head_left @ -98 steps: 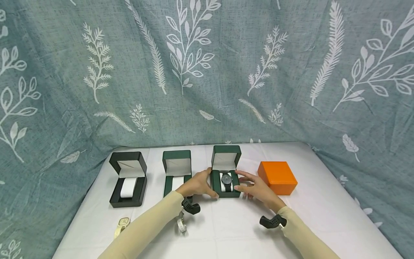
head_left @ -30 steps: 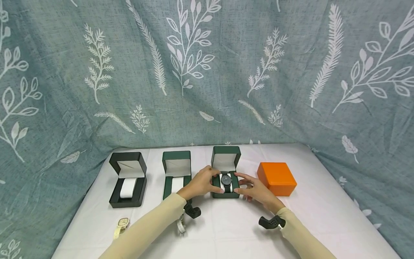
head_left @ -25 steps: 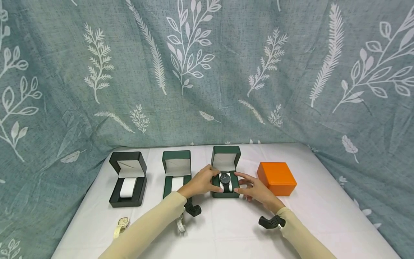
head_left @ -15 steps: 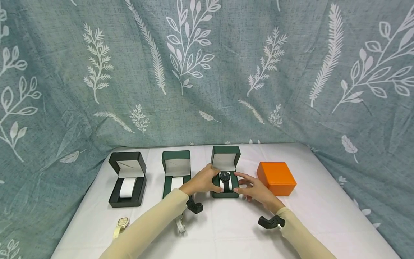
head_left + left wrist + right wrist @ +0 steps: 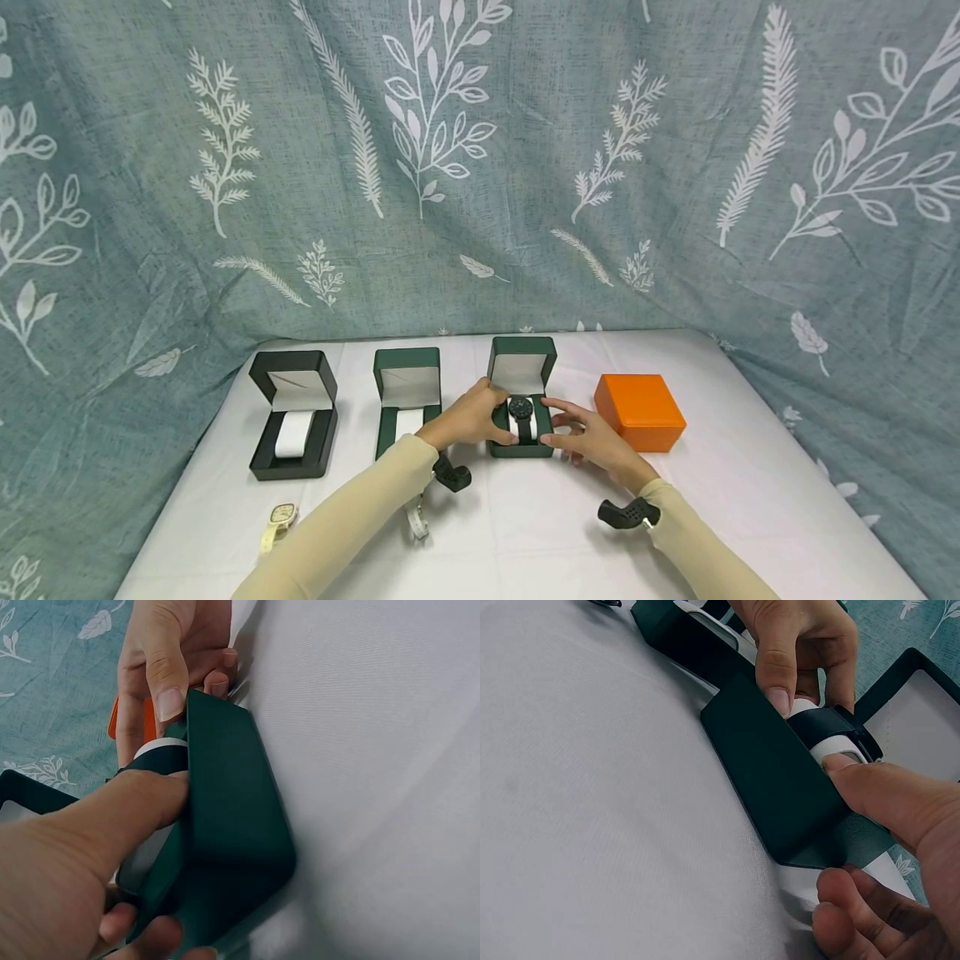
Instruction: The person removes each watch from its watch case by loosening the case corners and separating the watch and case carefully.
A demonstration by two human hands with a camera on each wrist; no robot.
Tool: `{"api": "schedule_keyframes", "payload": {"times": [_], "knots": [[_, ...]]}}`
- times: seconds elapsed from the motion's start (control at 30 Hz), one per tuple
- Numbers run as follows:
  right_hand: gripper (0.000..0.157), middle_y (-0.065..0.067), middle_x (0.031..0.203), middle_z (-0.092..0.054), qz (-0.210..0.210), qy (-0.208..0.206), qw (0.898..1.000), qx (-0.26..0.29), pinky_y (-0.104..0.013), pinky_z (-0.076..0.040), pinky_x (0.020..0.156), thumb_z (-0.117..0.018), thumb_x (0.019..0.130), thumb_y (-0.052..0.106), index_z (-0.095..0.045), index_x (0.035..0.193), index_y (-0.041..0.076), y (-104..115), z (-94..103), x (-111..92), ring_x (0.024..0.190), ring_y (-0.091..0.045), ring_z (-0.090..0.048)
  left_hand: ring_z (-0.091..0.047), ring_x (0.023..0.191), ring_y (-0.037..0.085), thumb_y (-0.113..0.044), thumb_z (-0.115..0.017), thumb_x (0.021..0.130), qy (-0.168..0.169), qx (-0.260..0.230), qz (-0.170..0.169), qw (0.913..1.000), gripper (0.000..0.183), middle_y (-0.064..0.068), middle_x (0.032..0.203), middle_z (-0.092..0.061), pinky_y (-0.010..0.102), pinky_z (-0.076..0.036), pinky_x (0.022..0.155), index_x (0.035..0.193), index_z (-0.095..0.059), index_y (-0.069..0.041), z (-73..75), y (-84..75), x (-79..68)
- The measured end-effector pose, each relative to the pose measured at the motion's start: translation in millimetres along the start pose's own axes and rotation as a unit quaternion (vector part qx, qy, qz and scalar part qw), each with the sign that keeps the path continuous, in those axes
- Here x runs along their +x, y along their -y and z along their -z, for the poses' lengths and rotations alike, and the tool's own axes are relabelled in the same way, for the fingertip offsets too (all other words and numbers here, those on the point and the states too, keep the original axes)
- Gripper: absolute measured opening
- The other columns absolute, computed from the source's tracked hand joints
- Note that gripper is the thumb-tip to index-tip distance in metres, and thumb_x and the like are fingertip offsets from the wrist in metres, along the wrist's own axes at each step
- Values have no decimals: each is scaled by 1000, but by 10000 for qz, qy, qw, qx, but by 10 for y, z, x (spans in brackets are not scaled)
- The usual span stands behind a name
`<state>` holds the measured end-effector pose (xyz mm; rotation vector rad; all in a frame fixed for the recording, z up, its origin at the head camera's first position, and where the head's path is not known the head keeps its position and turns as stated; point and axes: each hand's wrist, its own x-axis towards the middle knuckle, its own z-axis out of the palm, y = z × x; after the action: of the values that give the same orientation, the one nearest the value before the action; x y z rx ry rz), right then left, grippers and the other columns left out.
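Note:
In the head view, a green watch box [image 5: 522, 451] stands with its lid up, and a black wristwatch [image 5: 521, 408] wrapped on a white cushion [image 5: 838, 748] sits inside. My left hand [image 5: 472, 417] reaches in from the left, its thumb and index finger pinching the cushion's left side by the strap. From the right, my right hand [image 5: 596, 442] grips the box's right side, thumb at the front and index finger farther back. In the right wrist view the right thumb [image 5: 855, 776] bends over the box rim onto the cushion's end. The cushion's underside is hidden in the box.
Left of this box are another open green watch box [image 5: 407, 358] and an open black watch box [image 5: 291, 468], each with a white cushion. An orange box [image 5: 641, 404] stands right. A cream-strapped watch [image 5: 282, 514] and a white-strapped watch [image 5: 417, 518] lie nearer, both partly behind the left sleeve.
My left hand has moved from the box's left edge inward onto the cushion. The watch face has shifted slightly back and left. My right hand has stayed almost still.

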<state>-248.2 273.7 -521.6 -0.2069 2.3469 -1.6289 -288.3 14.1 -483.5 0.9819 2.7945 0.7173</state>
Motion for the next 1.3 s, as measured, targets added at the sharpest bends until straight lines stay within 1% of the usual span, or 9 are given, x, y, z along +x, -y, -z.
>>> {"api": "schedule_keyframes", "payload": {"times": [0.17, 0.3, 0.37, 0.6, 0.73, 0.83, 1.03, 1.17, 1.3], "knots": [[77, -16, 133, -58, -9, 1, 10000, -8, -33, -49, 59, -87, 84, 32, -51, 152, 28, 7, 5, -1, 73, -26, -59, -51, 97, 15, -41, -90, 80, 25, 54, 80, 9999, 68, 10, 117, -58, 31, -48, 84, 131, -67, -1, 6, -22, -3], [77, -16, 133, -58, -28, -5, 10000, -7, -33, -49, 60, -87, 85, 33, -51, 152, 27, 4, -5, 3, 73, -25, -58, -53, 101, 17, -40, -90, 80, -24, 3, 112, 9999, 74, 13, 121, -58, 33, -49, 88, 135, -65, 1, -4, -13, -10], [77, -16, 134, -58, -43, -9, 10000, 8, -34, -49, 60, -87, 85, 33, -51, 152, 27, 2, -11, 3, 74, -25, -58, -54, 101, 18, -40, -91, 79, -69, -62, 97, 9999, 75, 12, 121, -58, 32, -49, 87, 136, -64, 2, -9, -1, -13], [77, -17, 133, -57, -43, 2, 10000, 59, -33, -50, 59, -87, 85, 32, -51, 152, 28, 8, -13, 5, 74, -25, -58, -56, 93, 16, -39, -92, 77, -272, -200, -139, 9993, 74, 8, 109, -61, 29, -49, 79, 133, -66, 2, -21, 47, -7], [76, -17, 132, -58, -53, 3, 9999, 117, -33, -49, 59, -87, 85, 31, -52, 152, 28, 9, -11, 3, 74, -25, -58, -55, 92, 15, -38, -93, 76, -336, -296, -181, 9988, 75, 6, 107, -60, 28, -48, 77, 134, -65, 1, -33, 55, -9], [76, -17, 132, -58, -81, 2, 9999, 115, -33, -49, 59, -87, 84, 31, -52, 152, 28, 3, -12, -3, 74, -25, -58, -56, 95, 16, -37, -93, 76, -361, -324, -207, 9986, 76, 7, 111, -60, 29, -49, 80, 135, -64, 1, -46, 51, -17], [76, -16, 133, -57, -120, -2, 9999, 67, -33, -49, 60, -87, 85, 33, -51, 152, 28, -9, -13, -1, 75, -25, -59, -60, 104, 20, -37, -93, 76, -469, -331, -299, 9979, 76, 11, 120, -65, 32, -51, 87, 135, -64, 1, -53, 49, -22], [76, -16, 132, -58, -106, -39, 9999, 68, -33, -49, 60, -87, 85, 32, -52, 152, 28, 6, -9, 6, 75, -25, -58, -62, 100, 20, -37, -93, 75, -568, -337, -382, 9971, 74, 11, 118, -68, 31, -51, 83, 133, -66, 0, -43, 55, -10], [76, -16, 131, -58, -105, -42, 9999, 76, -33, -49, 60, -87, 84, 32, -52, 151, 27, 11, -14, 5, 74, -25, -58, -62, 97, 18, -38, -93, 76, -590, -334, -453, 9967, 73, 11, 118, -68, 30, -51, 81, 132, -66, 0, -46, 69, -10]]}}
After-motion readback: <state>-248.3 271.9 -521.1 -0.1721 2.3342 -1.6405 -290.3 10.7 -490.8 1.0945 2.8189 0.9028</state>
